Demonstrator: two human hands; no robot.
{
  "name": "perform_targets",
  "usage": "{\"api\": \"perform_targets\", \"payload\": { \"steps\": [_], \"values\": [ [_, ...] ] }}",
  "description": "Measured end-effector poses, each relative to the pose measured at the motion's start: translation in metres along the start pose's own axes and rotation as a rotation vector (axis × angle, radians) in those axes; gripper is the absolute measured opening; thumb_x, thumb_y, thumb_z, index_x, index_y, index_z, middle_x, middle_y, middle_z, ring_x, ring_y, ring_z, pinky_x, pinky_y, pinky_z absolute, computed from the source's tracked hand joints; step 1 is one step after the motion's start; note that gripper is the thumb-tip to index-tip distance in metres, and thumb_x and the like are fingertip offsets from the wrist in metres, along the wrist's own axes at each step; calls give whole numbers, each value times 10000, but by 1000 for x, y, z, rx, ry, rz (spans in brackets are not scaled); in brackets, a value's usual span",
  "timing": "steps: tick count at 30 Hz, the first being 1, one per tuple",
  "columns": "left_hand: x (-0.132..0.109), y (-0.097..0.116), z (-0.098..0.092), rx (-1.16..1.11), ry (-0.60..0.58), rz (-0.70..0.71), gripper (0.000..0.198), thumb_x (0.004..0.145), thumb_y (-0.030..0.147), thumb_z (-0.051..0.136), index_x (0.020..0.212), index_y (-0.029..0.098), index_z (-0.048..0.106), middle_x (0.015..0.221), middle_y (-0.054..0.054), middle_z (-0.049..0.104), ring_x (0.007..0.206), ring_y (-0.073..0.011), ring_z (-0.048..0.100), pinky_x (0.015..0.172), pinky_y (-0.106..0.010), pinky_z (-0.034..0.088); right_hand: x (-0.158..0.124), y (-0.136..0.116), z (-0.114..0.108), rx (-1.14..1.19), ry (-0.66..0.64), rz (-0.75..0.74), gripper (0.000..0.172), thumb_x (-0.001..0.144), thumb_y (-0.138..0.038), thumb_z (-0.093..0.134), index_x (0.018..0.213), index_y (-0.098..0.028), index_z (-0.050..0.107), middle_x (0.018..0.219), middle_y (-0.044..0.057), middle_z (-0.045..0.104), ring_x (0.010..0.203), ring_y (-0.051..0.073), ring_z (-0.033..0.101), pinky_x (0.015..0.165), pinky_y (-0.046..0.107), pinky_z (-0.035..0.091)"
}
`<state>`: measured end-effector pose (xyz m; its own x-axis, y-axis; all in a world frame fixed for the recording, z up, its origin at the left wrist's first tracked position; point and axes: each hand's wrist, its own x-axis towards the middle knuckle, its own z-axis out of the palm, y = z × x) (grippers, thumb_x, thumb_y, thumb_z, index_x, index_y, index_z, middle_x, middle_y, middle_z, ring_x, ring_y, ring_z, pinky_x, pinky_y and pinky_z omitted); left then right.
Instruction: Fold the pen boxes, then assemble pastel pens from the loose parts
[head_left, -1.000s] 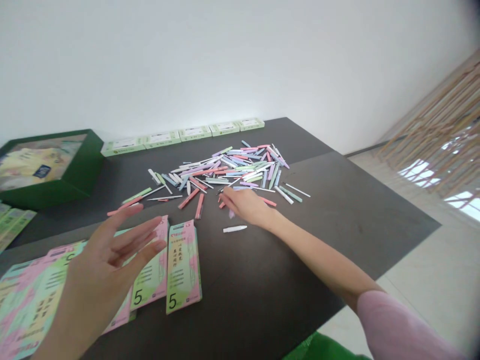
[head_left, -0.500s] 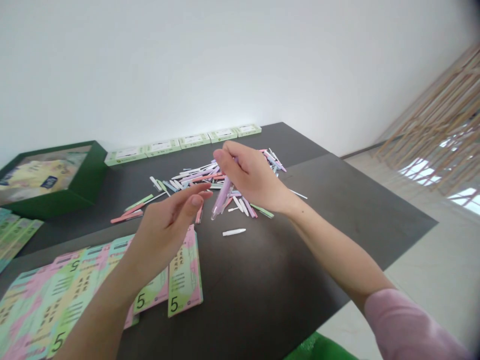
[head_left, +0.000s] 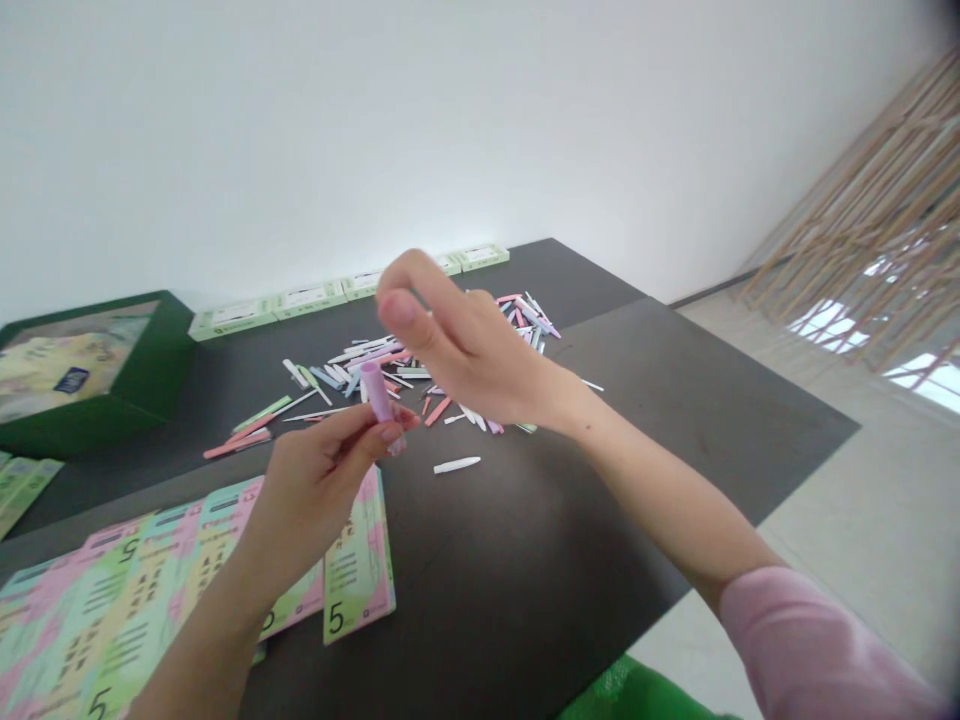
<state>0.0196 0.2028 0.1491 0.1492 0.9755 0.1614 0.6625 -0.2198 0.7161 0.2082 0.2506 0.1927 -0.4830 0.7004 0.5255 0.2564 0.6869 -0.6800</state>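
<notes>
My left hand (head_left: 334, 465), over the cards at the left, pinches a purple pen barrel (head_left: 376, 390) between thumb and fingers. The barrel stands almost upright, its hollow end up and its clear end down by the fingertips. Above and right of it is my right hand (head_left: 469, 350), the index finger bent toward the thumb; whatever lies between them, if anything, is hidden. Behind both hands spreads a loose pile of pen parts (head_left: 360, 350) in purple, white, red, green and blue. One white pen part (head_left: 457, 465) lies apart, nearer to me.
Printed cards (head_left: 360, 570) marked 5 overlap along the front left of the dark table (head_left: 480, 600). A green box (head_left: 135, 385) holding plastic-wrapped goods stands at the back left. Light green boxes (head_left: 307, 298) line the wall. At the right, the table edge drops to the floor.
The purple pen barrel has passed from my right hand to my left, which has closed on it. My right hand has lifted and moved left. The view has shifted slightly.
</notes>
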Motion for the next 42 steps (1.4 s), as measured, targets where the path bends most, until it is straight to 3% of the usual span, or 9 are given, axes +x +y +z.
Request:
{"api": "perform_targets", "payload": {
  "steps": [3,6,8,12,19,25,35,40,42],
  "values": [
    [-2,-12,1,-9,32,-71,339,828,506,543,916,247,743,919,5,774,818,-173,708,755,-263,534,-6,41,-15,-180,84,123,207,992,-349,383,1087,-188,470,532,-112,418,458,74,404,587,209,335],
    [-1,-21,-2,-30,73,-101,324,809,507,542,891,267,744,867,23,778,767,-164,718,739,-255,566,-15,94,-26,-535,-144,273,227,972,-194,368,1005,-136,585,619,-38,563,557,90,509,638,217,360],
    [0,-26,-4,-30,96,-103,296,808,495,540,877,289,742,816,46,773,735,-154,719,732,-247,577,-20,123,-27,-603,-239,299,246,948,-134,397,970,-105,640,762,37,661,693,117,588,694,225,377],
    [0,-33,-8,-63,152,-145,282,800,491,540,827,289,735,833,49,771,726,-152,718,732,-262,594,-25,152,-18,-691,-415,296,252,914,-105,442,931,-102,694,914,128,714,872,183,641,735,246,381],
    [-6,-28,-14,-42,118,-290,327,841,501,513,836,242,712,912,8,761,868,-198,701,829,-315,578,-13,164,4,-830,-616,244,279,942,-125,417,1030,-123,682,966,162,715,938,225,669,717,266,416],
    [-13,-31,-15,53,94,-251,316,845,530,490,854,301,708,907,44,764,837,-208,694,857,-327,551,16,169,22,-920,-690,182,310,931,-70,417,1130,-105,651,1002,197,707,1018,246,674,789,298,475],
    [-12,-40,-12,169,-38,-148,379,846,571,461,846,304,731,953,32,782,875,-207,726,726,-257,561,30,151,59,-928,-800,-6,267,922,-32,433,1024,-95,672,1015,185,715,1067,222,665,862,317,504],
    [-19,-46,-12,167,-16,-125,362,856,572,453,926,353,733,926,56,786,838,-190,743,718,-227,569,35,155,73,-947,-831,-9,199,945,-163,523,1088,-92,642,1074,147,688,1046,216,656,880,361,524],
    [-21,-46,-14,170,-3,-137,370,848,581,455,902,345,735,907,48,788,814,-197,746,708,-236,577,36,159,75,-953,-844,0,267,940,-280,569,1149,-120,616,1140,108,655,1035,207,644,886,401,536]
  ]
}}
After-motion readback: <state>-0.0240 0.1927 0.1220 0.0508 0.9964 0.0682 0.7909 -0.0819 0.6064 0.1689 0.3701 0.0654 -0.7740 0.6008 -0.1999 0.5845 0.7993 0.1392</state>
